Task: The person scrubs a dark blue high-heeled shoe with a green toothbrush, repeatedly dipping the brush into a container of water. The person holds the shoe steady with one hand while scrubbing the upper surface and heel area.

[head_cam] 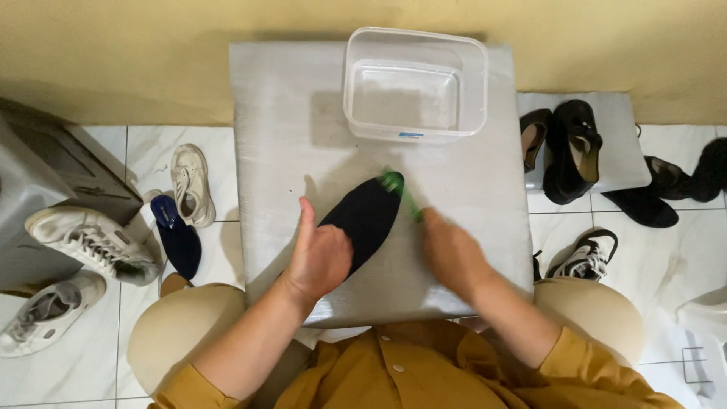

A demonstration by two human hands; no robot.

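Left hand (322,257) pressed flat, fingers spread and unclenched, on the heel end of a dark insole (363,216) lying slantwise mid-way across a grey board (280,129). Right hand (453,254), blurred, clenched around a green brush (400,191), bristle end touching the insole's toe. Bare board on both sides and toward the near edge; clear plastic tub (415,83) at the far edge, apart from the insole.

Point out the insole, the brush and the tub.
insole (369,216), head view, bare dark middle.
brush (395,184), head view, green head.
tub (415,83), head view, clear side wall.
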